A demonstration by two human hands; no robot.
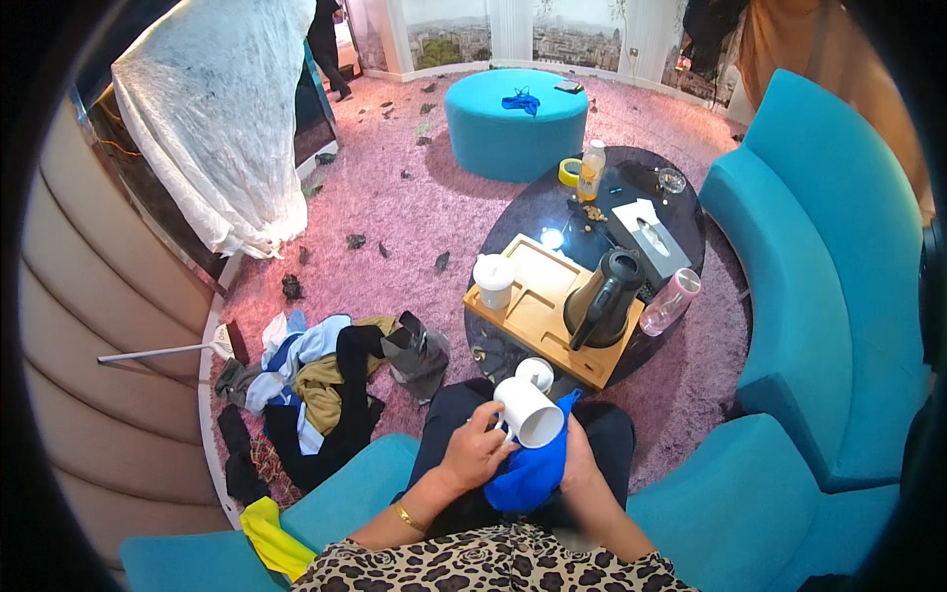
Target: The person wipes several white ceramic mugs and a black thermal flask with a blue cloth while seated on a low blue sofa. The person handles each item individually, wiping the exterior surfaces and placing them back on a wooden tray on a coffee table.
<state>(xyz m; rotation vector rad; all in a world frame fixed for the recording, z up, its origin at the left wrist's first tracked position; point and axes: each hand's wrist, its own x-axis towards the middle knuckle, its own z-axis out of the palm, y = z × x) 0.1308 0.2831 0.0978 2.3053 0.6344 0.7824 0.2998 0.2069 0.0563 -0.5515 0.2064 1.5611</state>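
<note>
My left hand (pixel 477 448) grips a white mug (pixel 518 405) by its handle above my lap. The mug lies tilted on its side, its mouth turned towards me and to the right. Blue cloth (pixel 529 477) hangs in my right hand (pixel 581 459), bunched just under and beside the mug; some right fingers are hidden behind it. Just past the mug, a white lid (pixel 536 374) rests at the near edge of the round black table (pixel 510 214). On that table stands a wooden tray (pixel 544 259) carrying a lidded white cup (pixel 494 283) and a dark electric kettle (pixel 603 303).
A pink clear bottle (pixel 669 302), tissue box (pixel 651 240), juice bottle (pixel 591 170), yellow tape roll (pixel 569 172) and glass ashtray (pixel 671 180) stand on the table. Piled clothes (pixel 318 377) and a broom (pixel 159 353) lie left. A turquoise sofa (pixel 792 288) curves right; a person (pixel 325 44) stands far off.
</note>
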